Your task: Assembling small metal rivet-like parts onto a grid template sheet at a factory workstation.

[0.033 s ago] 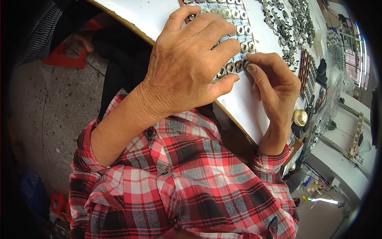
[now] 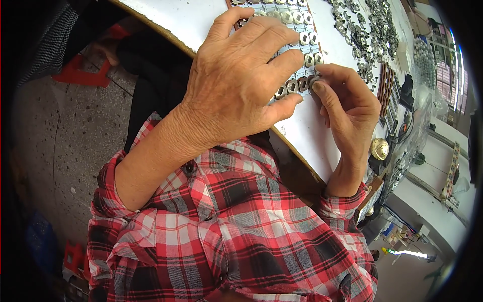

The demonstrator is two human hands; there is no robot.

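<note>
A light blue panel (image 2: 311, 49) lies on the white table, set with rows of small round metal parts that have dark diamond-shaped centres. Over its left side spreads my left hand (image 2: 236, 75), fingers apart and curved, resting on the panel and hiding much of it. At the near right corner, my right hand (image 2: 349, 103) pinches a small round metal part (image 2: 314, 80) between thumb and index finger, at the end of the nearest row. The fingertips partly cover that part.
Many loose metal pieces (image 2: 380, 30) are strewn across the far right of the table (image 2: 309, 138). Beyond my right hand lie more filled brown panels (image 2: 387, 85), a gold round perforated object (image 2: 379, 149) and clear plastic (image 2: 427, 105). A red stool (image 2: 83, 73) stands on the floor at left.
My right index fingertip has shifted very slightly upward, showing a little more of the pinched part. My left hand has stayed in place.
</note>
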